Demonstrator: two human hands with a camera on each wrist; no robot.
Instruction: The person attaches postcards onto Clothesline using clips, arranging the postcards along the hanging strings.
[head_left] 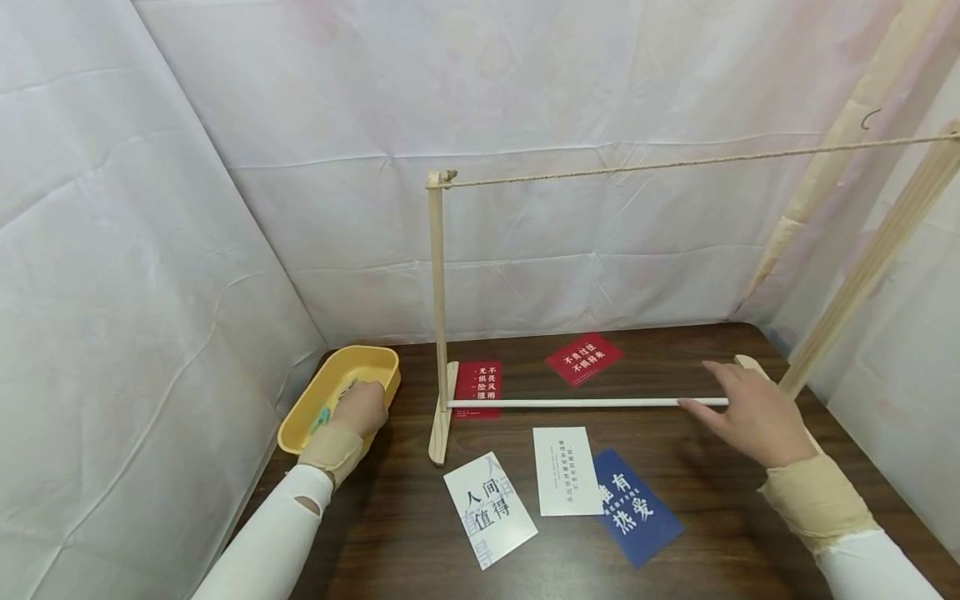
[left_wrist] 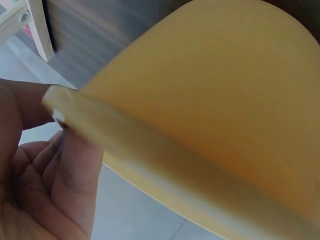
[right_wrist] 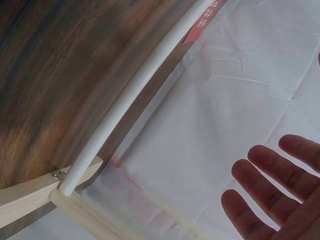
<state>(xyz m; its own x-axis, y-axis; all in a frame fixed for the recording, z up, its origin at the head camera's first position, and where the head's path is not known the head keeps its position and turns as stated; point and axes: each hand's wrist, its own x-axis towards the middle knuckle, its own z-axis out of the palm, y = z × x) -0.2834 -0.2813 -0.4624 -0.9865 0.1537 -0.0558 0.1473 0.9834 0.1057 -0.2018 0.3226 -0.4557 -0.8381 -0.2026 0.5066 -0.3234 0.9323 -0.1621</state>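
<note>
My left hand [head_left: 362, 408] is at the right side of a yellow plastic basket [head_left: 300, 404], its thumb and fingers pinching the rim [left_wrist: 150, 140] in the left wrist view. Inside the basket lie small clips, among them a green one [head_left: 321, 418]; the hand covers part of the contents. On the other side, my right hand [head_left: 757, 408] hovers by the right end of a white rod [head_left: 585, 403]. Its fingers [right_wrist: 265, 185] are spread and straight in the right wrist view, apart from the rod, with nothing held.
Wooden posts [head_left: 438, 283] carry a twine line [head_left: 637, 169] above the rod. Two red cards [head_left: 585, 358] lie behind or under the rod. Two white cards [head_left: 491, 510] and a blue card [head_left: 641, 512] lie in front on the brown table [head_left: 405, 533]. White cloth surrounds the table.
</note>
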